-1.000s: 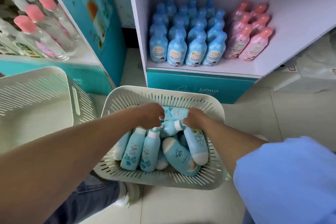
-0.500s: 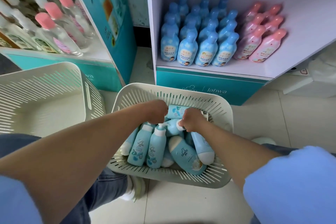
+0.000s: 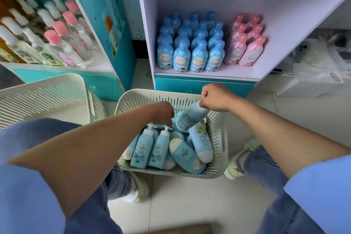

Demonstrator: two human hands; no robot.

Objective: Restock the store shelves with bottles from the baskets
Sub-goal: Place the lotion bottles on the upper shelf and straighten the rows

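Note:
A cream slotted basket (image 3: 226, 138) on the floor between my feet holds several light-blue bottles (image 3: 187, 155), some with pump tops (image 3: 160, 146). My right hand (image 3: 216, 99) grips one blue bottle (image 3: 190, 118) by its top, and the bottle hangs tilted over the basket's far right corner. My left hand (image 3: 163, 113) is down in the basket with curled fingers against the bottles; what it holds is hidden. Just beyond the basket, the white shelf (image 3: 209, 75) carries rows of blue bottles (image 3: 190, 51) and pink bottles (image 3: 245, 43).
A second cream basket (image 3: 47, 97) stands at the left, with nothing visible in it. The teal shelf unit (image 3: 117, 24) behind it holds clear bottles with pink and white caps (image 3: 57, 43). White boxes and plastic bags (image 3: 313, 78) lie on the floor at the right.
My right hand has risen out of the basket toward the shelf with a blue bottle in it. My left hand stays low among the bottles. The view has tilted up.

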